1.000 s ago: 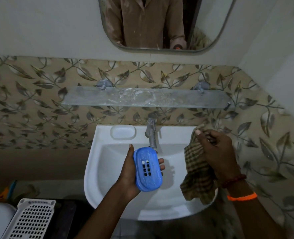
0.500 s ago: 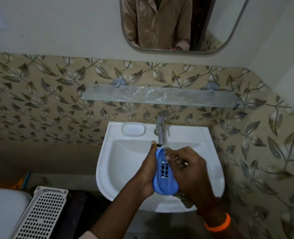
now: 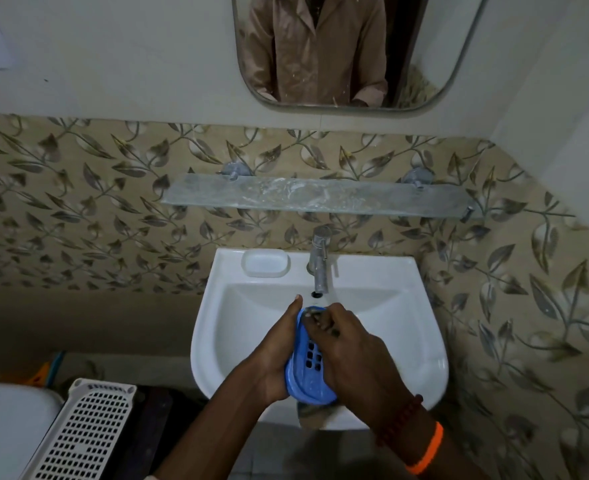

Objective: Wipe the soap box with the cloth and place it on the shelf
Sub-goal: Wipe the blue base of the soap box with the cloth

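Over the white sink (image 3: 421, 355), my left hand (image 3: 272, 355) grips the blue soap box (image 3: 305, 372) from its left side, with the slotted face turned up. My right hand (image 3: 352, 351) lies across the box's right half and presses the checked cloth (image 3: 312, 415) against it. The hand covers most of the cloth; a strip of it shows at the box's top end and a corner hangs below. The glass shelf (image 3: 307, 197) is fixed to the wall above the tap and carries nothing.
A steel tap (image 3: 319, 259) stands just behind my hands. The sink has a moulded soap recess (image 3: 265, 263) at its back left. A mirror (image 3: 355, 50) hangs above the shelf. A white perforated basket (image 3: 82, 431) sits low on the left.
My right hand brought the cloth from the sink's right side onto the soap box and now rubs near its top end. The view has shifted left, so the sink sits further right.
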